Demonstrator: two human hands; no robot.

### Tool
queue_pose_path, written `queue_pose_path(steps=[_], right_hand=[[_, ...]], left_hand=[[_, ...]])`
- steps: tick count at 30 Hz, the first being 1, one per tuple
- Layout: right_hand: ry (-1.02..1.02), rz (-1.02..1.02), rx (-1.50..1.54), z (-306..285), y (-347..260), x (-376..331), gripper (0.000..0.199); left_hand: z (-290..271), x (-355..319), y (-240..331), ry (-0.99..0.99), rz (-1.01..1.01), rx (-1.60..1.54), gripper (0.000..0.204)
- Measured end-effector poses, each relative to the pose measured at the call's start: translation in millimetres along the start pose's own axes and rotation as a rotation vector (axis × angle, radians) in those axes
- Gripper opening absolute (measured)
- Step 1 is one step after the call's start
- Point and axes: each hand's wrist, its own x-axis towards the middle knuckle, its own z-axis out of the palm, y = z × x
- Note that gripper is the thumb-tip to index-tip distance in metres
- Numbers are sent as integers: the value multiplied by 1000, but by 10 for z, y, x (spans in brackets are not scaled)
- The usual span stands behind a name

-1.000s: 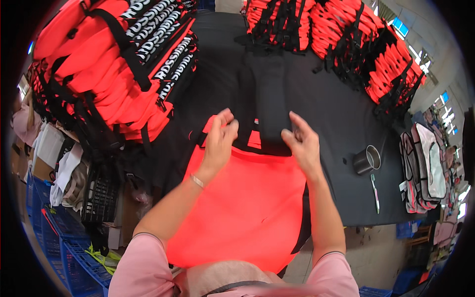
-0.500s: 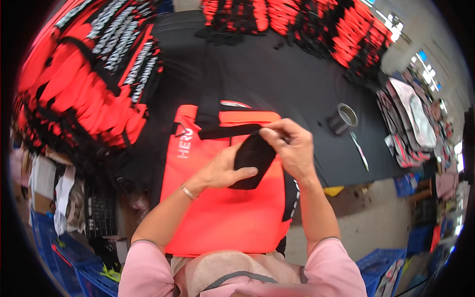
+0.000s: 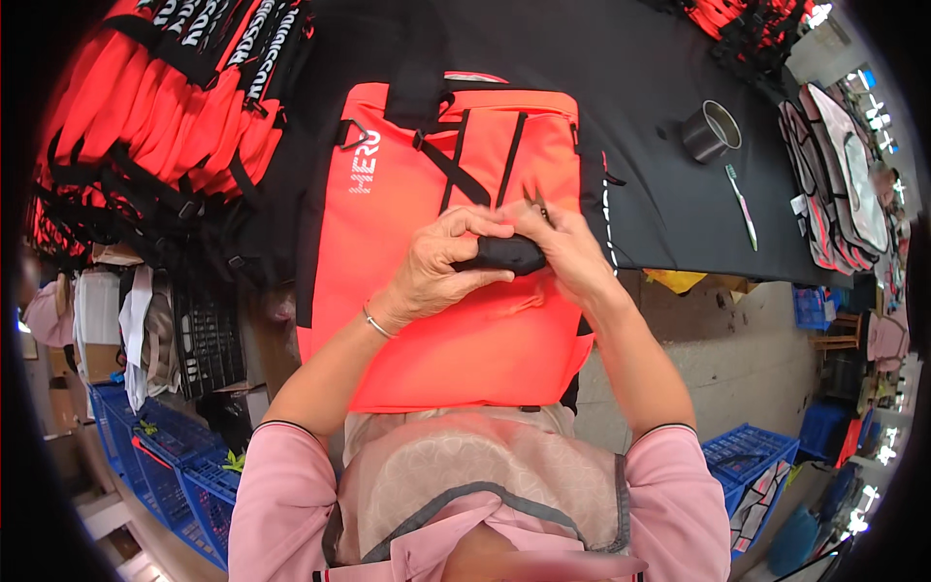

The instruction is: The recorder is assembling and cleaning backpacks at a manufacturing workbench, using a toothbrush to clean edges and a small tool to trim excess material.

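A bright orange-red backpack (image 3: 436,339) with black straps and white lettering lies flat on the table in front of me. My left hand (image 3: 432,262) is closed round a folded black fabric pad (image 3: 499,254), thumb below and fingers above. My right hand (image 3: 572,252) is closed at the pad's right end. Between its thumb and fingers are small snips (image 3: 536,203), their dark pointed tips facing away from me; the rest of them is hidden. A black webbing strap (image 3: 456,167) with a buckle runs across the upper part of the bag.
Piled orange and black bags (image 3: 165,116) stand at the left. On the black tablecloth (image 3: 640,58) to the right are a grey metal cup (image 3: 711,131) and a toothbrush (image 3: 742,209). Grey bags (image 3: 834,184) are stacked beyond. Blue crates (image 3: 747,466) stand below.
The black pad, spread out before, is now folded in my left hand. Both hands have come closer together, and the snips now show in my right. The view has shifted, with the bag higher in it.
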Motion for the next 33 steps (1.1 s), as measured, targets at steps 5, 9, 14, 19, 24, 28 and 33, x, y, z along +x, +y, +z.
queue_pose_path(steps=[5,9,14,19,24,28,33], right_hand=[[218,-509,-573,-14,-18,-454,26],[353,-543,-713,84,94,-755,19],[333,-583,-778,101,128,-685,20],[320,-585,-811,90,109,-622,19],[284,-535,-844,25,109,-622,17],[248,-414,-642,29,80,-642,16],[246,-436,-767,8,144,-649,16]], left_hand=[[57,-148,16,104,-188,-94,23],[86,-177,7,114,-245,-103,18],[108,-172,-30,97,-178,-119,19],[130,-165,-63,122,-173,-151,20],[134,-180,-90,92,-147,-155,21],[130,-189,-94,65,-166,-170,26],[153,-285,-93,69,-169,-140,22]])
